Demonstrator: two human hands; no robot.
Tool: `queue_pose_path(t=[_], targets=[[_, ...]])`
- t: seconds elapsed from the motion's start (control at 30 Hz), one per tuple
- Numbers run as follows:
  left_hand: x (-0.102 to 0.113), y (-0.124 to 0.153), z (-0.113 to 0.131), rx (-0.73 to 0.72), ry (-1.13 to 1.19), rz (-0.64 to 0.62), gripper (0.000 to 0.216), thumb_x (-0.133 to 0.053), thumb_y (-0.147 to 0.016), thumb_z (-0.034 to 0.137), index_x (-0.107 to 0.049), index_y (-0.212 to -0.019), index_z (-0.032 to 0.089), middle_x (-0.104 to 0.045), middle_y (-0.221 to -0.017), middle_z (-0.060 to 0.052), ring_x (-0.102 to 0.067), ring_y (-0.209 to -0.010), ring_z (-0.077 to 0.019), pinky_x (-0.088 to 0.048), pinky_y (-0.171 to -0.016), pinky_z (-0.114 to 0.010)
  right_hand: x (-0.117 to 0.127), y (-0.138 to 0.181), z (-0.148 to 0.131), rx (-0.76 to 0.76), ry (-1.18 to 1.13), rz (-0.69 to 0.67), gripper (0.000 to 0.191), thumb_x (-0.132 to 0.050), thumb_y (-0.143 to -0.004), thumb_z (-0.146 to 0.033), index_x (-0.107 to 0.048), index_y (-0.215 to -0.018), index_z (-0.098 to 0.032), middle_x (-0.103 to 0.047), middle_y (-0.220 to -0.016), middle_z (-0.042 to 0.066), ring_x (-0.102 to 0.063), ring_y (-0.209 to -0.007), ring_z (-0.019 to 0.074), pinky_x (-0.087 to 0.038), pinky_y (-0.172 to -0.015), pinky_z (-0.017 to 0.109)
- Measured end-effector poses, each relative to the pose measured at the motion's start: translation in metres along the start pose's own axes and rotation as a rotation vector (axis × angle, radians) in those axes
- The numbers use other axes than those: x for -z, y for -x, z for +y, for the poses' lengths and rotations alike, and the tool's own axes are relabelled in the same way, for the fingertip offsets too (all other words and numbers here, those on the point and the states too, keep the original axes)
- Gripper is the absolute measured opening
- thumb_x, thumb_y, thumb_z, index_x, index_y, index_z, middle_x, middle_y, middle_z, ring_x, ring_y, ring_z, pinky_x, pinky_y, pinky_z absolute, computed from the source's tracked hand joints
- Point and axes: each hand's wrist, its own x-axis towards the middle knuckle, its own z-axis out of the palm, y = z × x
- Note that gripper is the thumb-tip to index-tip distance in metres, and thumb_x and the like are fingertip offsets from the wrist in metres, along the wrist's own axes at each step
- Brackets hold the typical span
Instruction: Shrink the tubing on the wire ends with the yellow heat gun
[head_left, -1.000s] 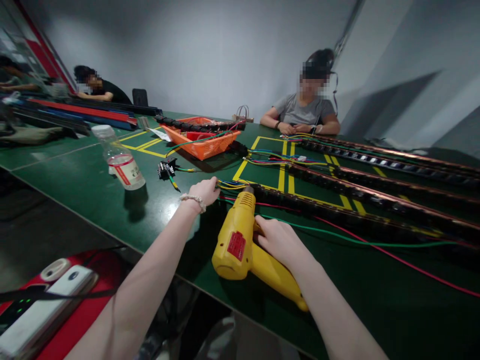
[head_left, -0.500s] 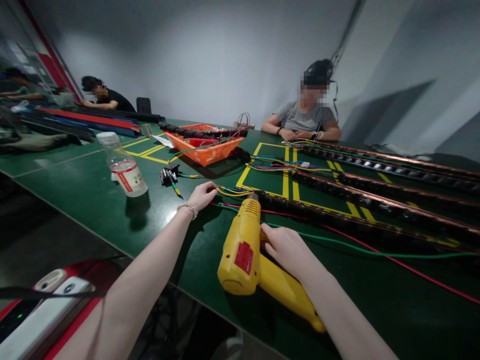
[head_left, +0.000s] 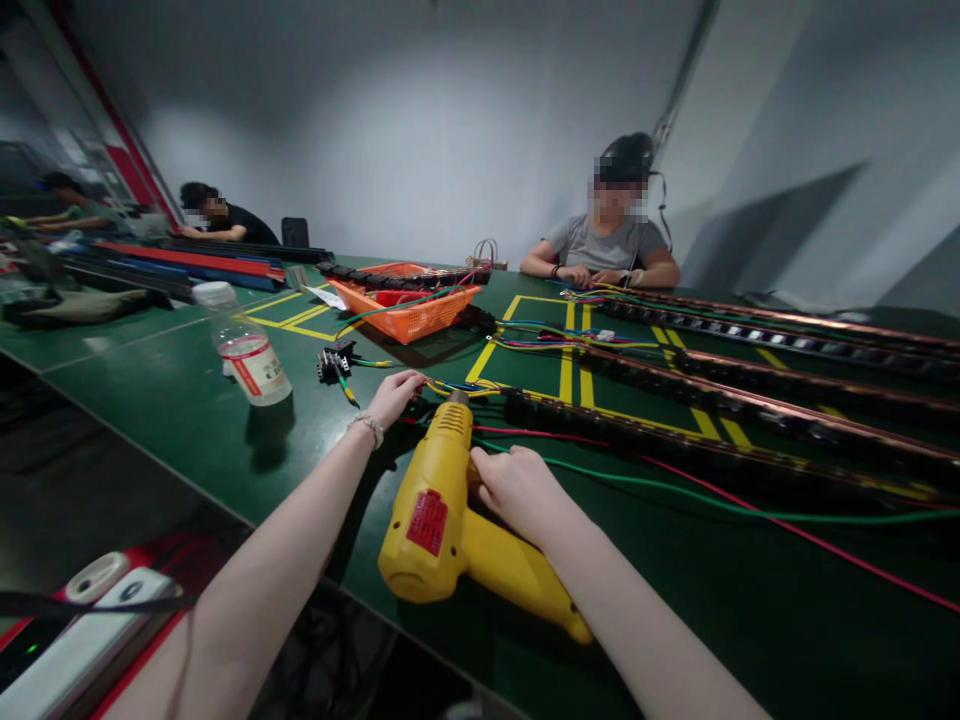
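Note:
My right hand (head_left: 517, 490) grips a yellow heat gun (head_left: 431, 510) around the top of its handle. The gun's metal nozzle (head_left: 459, 398) points away from me at a bundle of wires (head_left: 480, 388). Yellow, blue and red wires in that bundle run out of a long black strip (head_left: 645, 428). At the wires' left end my left hand (head_left: 396, 395) is closed, pinching the ends between thumb and fingers. A small black connector block (head_left: 335, 362) with green-yellow leads lies on the table just left of that hand.
A clear plastic bottle (head_left: 253, 355) stands at the left. Behind the connector is an orange basket (head_left: 412, 315) with a strip across it. More copper-edged strips (head_left: 750, 400) lie at the right, with loose green wire (head_left: 675, 497). A person in grey (head_left: 611, 250) sits across the green table.
The heat gun and my right hand have moved left, bringing the nozzle closer to my left hand along the wires. My left hand keeps its pinch. The view has shifted slightly.

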Motion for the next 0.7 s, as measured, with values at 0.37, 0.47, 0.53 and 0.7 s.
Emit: queue_pose_path(t=[0.37, 0.47, 0.53, 0.7], targets=[[0.001, 0.000, -0.002, -0.008, -0.083, 0.003, 0.054, -0.050, -0.067, 0.065, -0.063, -0.075, 0.013, -0.062, -0.071, -0.003, -0.051, -0.069, -0.0160, -0.040, -0.067, -0.026, -0.006, -0.025, -0.017, 0.110, -0.012, 0.063, 0.023, -0.049, -0.083, -0.020, -0.054, -0.105, -0.015, -0.070, -0.089, 0.009, -0.066, -0.084, 0.0225, -0.043, -0.074, 0.032], [0.002, 0.002, 0.001, 0.026, -0.104, -0.015, 0.058, -0.050, -0.063, 0.070, -0.060, -0.072, 0.014, -0.058, -0.066, -0.002, -0.048, -0.066, -0.0150, -0.038, -0.062, -0.025, -0.004, -0.023, -0.017, 0.111, -0.022, 0.069, 0.021, -0.049, -0.082, -0.020, -0.055, -0.102, -0.015, -0.070, -0.089, 0.009, -0.066, -0.085, 0.0217, -0.044, -0.073, 0.031], [0.001, 0.003, 0.002, 0.040, -0.121, -0.035, 0.059, -0.051, -0.060, 0.073, -0.057, -0.069, 0.015, -0.054, -0.062, 0.000, -0.045, -0.062, -0.0135, -0.035, -0.059, -0.024, -0.003, -0.022, -0.017, 0.108, -0.031, 0.076, 0.021, -0.047, -0.084, -0.021, -0.055, -0.102, -0.015, -0.070, -0.088, 0.009, -0.066, -0.084, 0.0211, -0.044, -0.071, 0.030], [0.001, 0.002, 0.001, 0.054, -0.128, -0.057, 0.058, -0.052, -0.058, 0.073, -0.053, -0.066, 0.016, -0.048, -0.058, 0.002, -0.042, -0.058, -0.0117, -0.033, -0.054, -0.024, -0.004, -0.022, -0.017, 0.104, -0.050, 0.089, 0.020, -0.047, -0.085, -0.024, -0.055, -0.101, -0.016, -0.070, -0.089, 0.009, -0.066, -0.087, 0.0214, -0.044, -0.069, 0.029]])
